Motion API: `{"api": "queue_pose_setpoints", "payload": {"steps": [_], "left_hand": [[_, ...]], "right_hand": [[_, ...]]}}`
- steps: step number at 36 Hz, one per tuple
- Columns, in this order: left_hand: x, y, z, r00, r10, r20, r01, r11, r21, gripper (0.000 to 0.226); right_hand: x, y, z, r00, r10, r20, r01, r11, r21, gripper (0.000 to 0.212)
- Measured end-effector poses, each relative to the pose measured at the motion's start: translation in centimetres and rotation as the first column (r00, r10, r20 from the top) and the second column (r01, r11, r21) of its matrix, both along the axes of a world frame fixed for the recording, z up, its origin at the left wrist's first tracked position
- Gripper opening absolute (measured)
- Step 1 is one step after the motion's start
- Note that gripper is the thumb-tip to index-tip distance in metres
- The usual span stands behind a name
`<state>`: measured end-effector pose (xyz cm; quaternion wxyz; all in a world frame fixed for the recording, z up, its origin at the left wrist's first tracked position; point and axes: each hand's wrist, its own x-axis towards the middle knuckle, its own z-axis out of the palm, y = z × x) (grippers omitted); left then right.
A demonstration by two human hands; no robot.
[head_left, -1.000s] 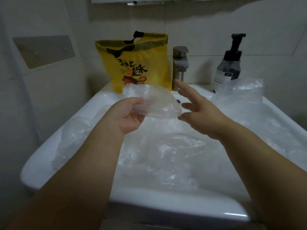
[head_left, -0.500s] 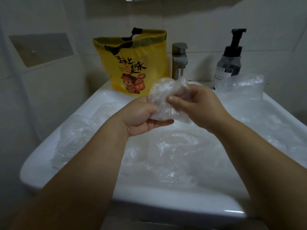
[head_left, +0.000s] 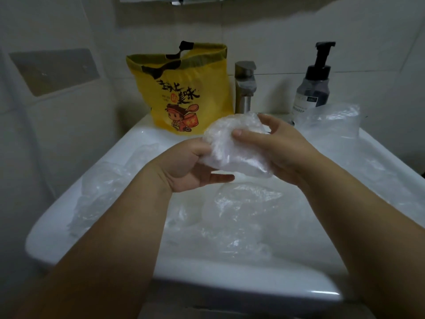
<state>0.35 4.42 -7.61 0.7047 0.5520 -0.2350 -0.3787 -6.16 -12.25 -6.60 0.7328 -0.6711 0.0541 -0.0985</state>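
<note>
A crumpled clear plastic bag point(head_left: 232, 146) is bunched into a loose ball above the white sink point(head_left: 207, 282). My left hand point(head_left: 188, 166) holds its lower left side, thumb on the plastic, with one finger stretched out underneath. My right hand point(head_left: 276, 148) grips it from the right, thumb across the front and fingers curled over the top. Several more clear plastic bags point(head_left: 241, 208) lie spread in the sink basin below my hands.
A yellow printed bag point(head_left: 184, 93) with black handles stands on the sink's back ledge by the wall. To its right are a metal tap point(head_left: 245, 86) and a dark pump bottle point(head_left: 314, 84). Another clear bag point(head_left: 331, 123) sits on the right rim.
My right hand, open and apart a second ago, has closed on the bag that my left hand held. Both hands have squeezed it into a tighter ball and shifted slightly right.
</note>
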Motion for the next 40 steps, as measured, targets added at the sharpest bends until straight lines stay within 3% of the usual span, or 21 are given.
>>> {"api": "queue_pose_setpoints", "payload": {"steps": [2, 6, 8, 10, 14, 17, 18, 20, 22, 26, 27, 30, 31, 34, 37, 40], "left_hand": [[0.0, 0.2, 0.3, 1.000, 0.022, 0.019, -0.022, 1.000, -0.001, 0.040], [0.1, 0.0, 0.2, 0.994, -0.033, 0.106, 0.035, 0.999, -0.010, 0.090], [0.0, -0.4, -0.1, 0.983, 0.042, 0.177, -0.049, 0.998, 0.034, 0.092], [0.0, -0.7, -0.3, 0.956, 0.136, 0.260, -0.158, 0.985, 0.066, 0.076], [0.2, -1.0, -0.1, 0.913, 0.349, 0.211, -0.346, 0.937, -0.054, 0.024], [0.5, -1.1, 0.1, 0.882, 0.456, 0.115, -0.437, 0.885, -0.160, 0.032], [0.5, -1.1, 0.1, 0.872, 0.480, 0.098, -0.460, 0.871, -0.172, 0.035], [0.6, -1.2, 0.2, 0.848, 0.525, 0.072, -0.506, 0.843, -0.183, 0.039], [0.7, -1.3, 0.1, 0.853, 0.520, 0.040, -0.504, 0.843, -0.188, 0.041], [0.6, -1.5, 0.1, 0.877, 0.480, 0.038, -0.471, 0.871, -0.139, 0.013], [0.5, -1.4, 0.2, 0.884, 0.466, 0.043, -0.458, 0.881, -0.120, 0.015], [0.3, -1.0, 0.2, 0.938, 0.346, 0.036, -0.343, 0.937, -0.069, 0.076], [0.1, -1.0, 0.2, 0.955, 0.293, 0.048, -0.291, 0.956, -0.043, 0.083], [-0.2, -1.0, -0.1, 0.947, 0.284, 0.154, -0.295, 0.954, 0.058, 0.062], [0.1, -1.1, -0.3, 0.908, 0.373, 0.193, -0.386, 0.922, 0.036, 0.033], [0.4, -1.0, -0.2, 0.890, 0.416, 0.188, -0.420, 0.907, -0.015, 0.031]], "right_hand": [[-0.2, -0.1, 0.1, 0.998, -0.057, 0.020, 0.058, 0.996, -0.067, 0.101], [-0.6, 0.5, 0.1, 0.996, -0.089, 0.019, 0.090, 0.938, -0.334, 0.097], [-0.7, 0.8, -0.1, 0.998, -0.053, 0.018, 0.055, 0.909, -0.413, 0.100], [-0.8, 1.0, -0.2, 0.999, -0.029, 0.018, 0.034, 0.899, -0.437, 0.102], [-0.8, 1.3, 0.0, 0.999, -0.032, 0.026, 0.038, 0.952, -0.302, 0.118], [-0.6, 1.4, 0.2, 0.995, 0.044, -0.091, -0.050, 0.997, -0.062, 0.123], [-0.6, 1.4, 0.2, 0.986, 0.095, -0.140, -0.096, 0.995, -0.004, 0.113], [-0.4, 1.5, 0.1, 0.972, 0.158, -0.174, -0.145, 0.986, 0.085, 0.066], [-0.1, 1.5, -0.1, 0.987, 0.097, -0.131, -0.072, 0.981, 0.182, 0.027], [0.1, 1.1, 0.5, 1.000, -0.025, 0.002, 0.023, 0.934, 0.355, 0.031], [0.1, 0.8, 0.5, 0.999, -0.038, 0.008, 0.032, 0.931, 0.363, 0.032], [-0.1, 0.6, 0.5, 1.000, -0.014, -0.018, 0.019, 0.952, 0.305, 0.032], [-0.2, 0.7, 0.4, 1.000, 0.001, -0.025, 0.006, 0.961, 0.276, 0.030], [-0.2, 0.9, 0.4, 0.999, 0.041, -0.023, -0.035, 0.972, 0.233, 0.029], [-0.4, 1.0, 0.4, 0.988, 0.151, -0.019, -0.144, 0.966, 0.214, 0.030], [-0.4, 0.9, 0.1, 0.980, 0.196, -0.040, -0.188, 0.969, 0.161, 0.018]]}}
